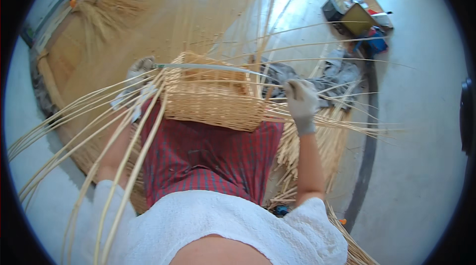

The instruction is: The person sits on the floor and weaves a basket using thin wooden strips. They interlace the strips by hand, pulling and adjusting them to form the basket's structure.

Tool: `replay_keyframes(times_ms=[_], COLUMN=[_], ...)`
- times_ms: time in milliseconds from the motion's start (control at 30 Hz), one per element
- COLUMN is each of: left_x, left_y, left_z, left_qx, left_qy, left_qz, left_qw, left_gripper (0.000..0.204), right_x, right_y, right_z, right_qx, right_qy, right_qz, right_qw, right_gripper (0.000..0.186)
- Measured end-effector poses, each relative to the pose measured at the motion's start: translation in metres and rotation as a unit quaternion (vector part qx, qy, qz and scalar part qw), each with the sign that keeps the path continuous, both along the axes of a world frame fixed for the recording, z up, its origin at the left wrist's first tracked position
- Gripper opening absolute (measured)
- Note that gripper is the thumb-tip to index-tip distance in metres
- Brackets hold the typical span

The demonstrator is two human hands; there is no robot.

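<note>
A rectangular basket of pale woven wicker rests across my lap, its opening upward and long loose rods standing out from its sides. My left hand, in a pale glove, is beside the left rim, partly behind the rods. Its fingers look curled at the left end of a flat whitish strip, like a measuring tape, with a green patch at that end. The strip spans the rim and tapers toward my right hand. That gloved hand is closed right of the basket, where a thin rod meets its fingertips.
Red checked cloth covers my lap. A bundle of cut rods lies on the right, near crumpled grey cloth. More thin rods spread on a brown sheet at far left. Boxes and clutter stand at far right.
</note>
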State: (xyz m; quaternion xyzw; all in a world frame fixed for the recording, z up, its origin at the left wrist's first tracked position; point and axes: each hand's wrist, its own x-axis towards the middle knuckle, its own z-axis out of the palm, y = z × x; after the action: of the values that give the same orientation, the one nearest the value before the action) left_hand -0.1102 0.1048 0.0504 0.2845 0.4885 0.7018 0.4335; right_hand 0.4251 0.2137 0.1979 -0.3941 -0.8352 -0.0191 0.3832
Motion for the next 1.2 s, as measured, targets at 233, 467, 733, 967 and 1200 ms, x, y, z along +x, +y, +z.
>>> replay_keyframes(times_ms=[233, 467, 733, 967, 1200], left_x=[0.083, 0.121, 0.148, 0.180, 0.137], left_y=[-0.042, -0.058, -0.089, -0.090, -0.109], left_z=[-0.026, -0.014, 0.082, 0.130, 0.104], left_qx=[0.096, 0.120, 0.195, 0.252, 0.162], left_qy=[-0.134, -0.115, 0.002, 0.084, 0.194], left_qz=[0.065, 0.062, 0.023, 0.046, 0.082], left_qw=[0.984, 0.984, 0.981, 0.963, 0.964], left_gripper=[0.036, 0.038, 0.039, 0.041, 0.023], right_x=[-0.003, -0.043, -0.260, -0.209, -0.181], right_y=[-0.158, -0.196, -0.198, -0.176, -0.061], right_z=[-0.076, -0.082, 0.000, -0.010, -0.023], right_qx=[-0.379, -0.407, -0.038, -0.092, -0.307], right_qy=[-0.296, -0.309, 0.083, -0.059, 0.503], right_qz=[0.050, 0.197, 0.453, 0.533, 0.334], right_qw=[0.876, 0.837, 0.887, 0.839, 0.736], right_gripper=[0.019, 0.029, 0.055, 0.032, 0.030])
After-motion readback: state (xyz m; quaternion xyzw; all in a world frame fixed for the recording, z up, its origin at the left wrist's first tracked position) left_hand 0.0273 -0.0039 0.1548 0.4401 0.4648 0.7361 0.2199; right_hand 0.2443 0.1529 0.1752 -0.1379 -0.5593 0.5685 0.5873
